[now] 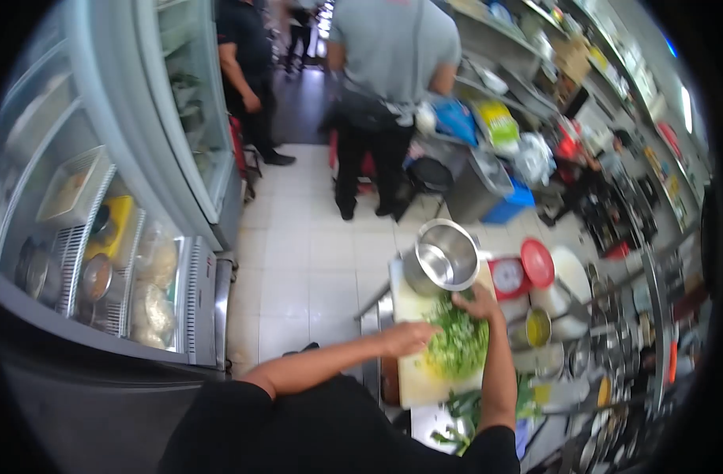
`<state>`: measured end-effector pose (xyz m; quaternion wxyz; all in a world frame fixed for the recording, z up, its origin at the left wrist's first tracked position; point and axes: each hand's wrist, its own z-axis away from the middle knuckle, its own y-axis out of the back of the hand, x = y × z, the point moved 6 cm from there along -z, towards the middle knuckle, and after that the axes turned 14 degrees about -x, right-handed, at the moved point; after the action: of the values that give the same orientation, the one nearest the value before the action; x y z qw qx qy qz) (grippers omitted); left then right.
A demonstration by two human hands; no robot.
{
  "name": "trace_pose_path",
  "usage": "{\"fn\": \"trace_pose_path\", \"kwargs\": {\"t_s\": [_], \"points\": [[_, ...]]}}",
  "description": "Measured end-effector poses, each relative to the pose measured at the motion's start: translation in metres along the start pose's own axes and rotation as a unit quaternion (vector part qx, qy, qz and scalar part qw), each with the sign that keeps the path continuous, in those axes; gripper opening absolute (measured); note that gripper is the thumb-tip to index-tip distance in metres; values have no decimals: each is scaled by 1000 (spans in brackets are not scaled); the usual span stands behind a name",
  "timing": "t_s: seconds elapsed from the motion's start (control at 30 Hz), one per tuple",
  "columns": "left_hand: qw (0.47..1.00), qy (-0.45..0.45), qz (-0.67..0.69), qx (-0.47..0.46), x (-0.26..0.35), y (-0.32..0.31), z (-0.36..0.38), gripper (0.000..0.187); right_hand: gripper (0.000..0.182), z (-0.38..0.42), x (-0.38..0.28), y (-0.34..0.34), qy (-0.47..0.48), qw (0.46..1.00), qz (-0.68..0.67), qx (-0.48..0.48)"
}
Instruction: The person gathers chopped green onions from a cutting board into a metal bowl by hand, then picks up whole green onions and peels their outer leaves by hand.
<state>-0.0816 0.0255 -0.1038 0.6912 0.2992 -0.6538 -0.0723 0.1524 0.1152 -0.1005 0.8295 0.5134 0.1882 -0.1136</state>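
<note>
A heap of chopped green herbs [458, 345] lies on a pale cutting board [415, 379]. My left hand [409, 338] rests at the near left edge of the heap, fingers curled against the greens. My right hand [480, 302] is cupped over the far side of the heap, just below a steel pot [442, 257] that stands at the board's far end. Whether either hand grips the greens is not clear. Uncut green stalks [464, 407] lie at the board's near end.
A glass-door fridge [101, 229] with bowls and trays fills the left. Two people [385, 87] stand on the tiled floor ahead. A red scale [510, 276], a red lid [537, 262], small containers and steel utensils crowd the counter to the right.
</note>
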Motion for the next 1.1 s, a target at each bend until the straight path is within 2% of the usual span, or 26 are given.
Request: {"fn": "trace_pose_path", "kwargs": {"t_s": [0.03, 0.07, 0.1, 0.13, 0.17, 0.2, 0.27, 0.33, 0.37, 0.4, 0.43, 0.47, 0.5, 0.53, 0.57, 0.6, 0.67, 0.73, 0.77, 0.8, 0.87, 0.9, 0.93, 1.0, 1.03, 1.1], "points": [[992, -87, -70, 66, 12, 6, -1, 55, 82, -13, 17, -12, 22, 999, 47, -8], [967, -176, -132, 126, 21, 0, 2, 58, 85, -4, 17, -19, -23, 996, 87, -7], [963, -178, -142, 141, 22, 3, 2, 58, 102, 0, 18, -23, -32, 996, 72, -35], [971, -168, -111, 130, 23, 6, 4, 58, 112, 10, 13, -26, -78, 992, 82, -56], [977, -158, -81, 118, 20, 10, 6, 58, 118, 14, 18, -34, -82, 993, 56, -60], [975, -159, -90, 128, 18, 16, 12, 58, 121, 17, 18, -38, -83, 992, 85, -46], [984, -78, -29, 156, 1, 34, 18, 54, 123, 43, -12, -35, -115, 990, 82, -2], [970, -41, 38, 236, -16, 60, 23, 50, 120, 48, -25, -38, -154, 982, 109, 22], [960, -19, 80, 266, -27, 71, 25, 49, 114, 41, -19, -38, -132, 981, 128, 53], [945, -44, 82, 313, -45, 84, 25, 34, 108, 41, -7, -49, -124, 980, 138, 77], [933, -65, 96, 342, -65, 91, 17, 21, 91, 37, 6, -55, -78, 981, 122, 132], [912, -67, 153, 374, -71, 104, 15, 15, 80, 42, -2, -54, -82, 979, 120, 141], [886, -74, 208, 408, -77, 116, 14, 13, 77, 40, 4, -54, -63, 975, 121, 176], [907, -13, 138, 397, -84, 131, 11, 19, 73, 45, -1, -52, -60, 968, 113, 217], [887, -17, 116, 446, -63, 148, 17, 28, 70, 48, -8, -46, -97, 970, 74, 209], [882, -38, 107, 458, -67, 159, 10, 35, 70, 47, -10, -40, -129, 972, 41, 193], [873, -55, 51, 482, -64, 176, -1, 35, 68, 43, 3, -44, -124, 961, 35, 245], [897, 42, 77, 433, -76, 183, -14, 39, 67, 48, 7, -37, -130, 955, -2, 265], [905, 99, 90, 404, -85, 184, -20, 49, 66, 49, 8, -33, -125, 951, -41, 279], [905, 101, 94, 402, -93, 184, -25, 49, 66, 52, 9, -31, -128, 952, -40, 276], [925, 168, 137, 313, -119, 176, -42, 56, 64, 61, 11, -21, -119, 943, -38, 309], [933, 153, 135, 297, -115, 176, -46, 42, 64, 66, 11, -17, -100, 937, -35, 333], [932, 155, 136, 297, -113, 176, -47, 42, 64, 68, 13, -14, -101, 938, -36, 330], [932, 134, 221, 255, -104, 172, -51, 26, 64, 70, 23, -9, -101, 939, -134, 299], [936, 134, 195, 261, -95, 176, -50, 20, 61, 81, 7, 0, -114, 932, -152, 310], [936, 127, 191, 267, -80, 175, -50, 20, 60, 93, -9, 16, -112, 930, -192, 294]]}}
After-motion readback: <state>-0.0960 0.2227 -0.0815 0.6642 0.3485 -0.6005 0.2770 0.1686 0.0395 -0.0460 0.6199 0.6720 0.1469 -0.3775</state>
